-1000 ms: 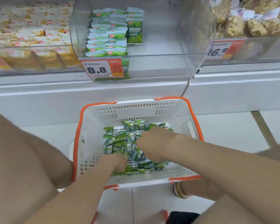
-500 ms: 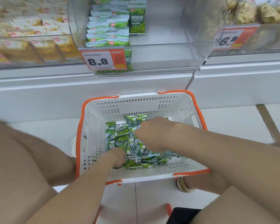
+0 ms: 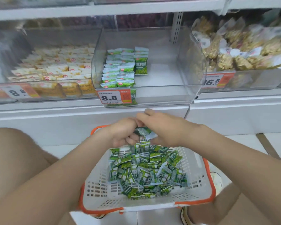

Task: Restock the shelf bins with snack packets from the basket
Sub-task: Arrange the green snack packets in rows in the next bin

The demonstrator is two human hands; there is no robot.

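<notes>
Now the left hand [image 3: 122, 133] and right hand [image 3: 163, 127] had lifted from the basket [image 3: 96, 189], together pinching a clump of packets [image 3: 143, 133], ready for the half-empty bin [image 3: 162, 73] above.

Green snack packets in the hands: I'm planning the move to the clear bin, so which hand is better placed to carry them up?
Probably the right hand: it sits higher, closer under the bare right half of the clear bin, and grips the green snack packets with the left hand.
</notes>
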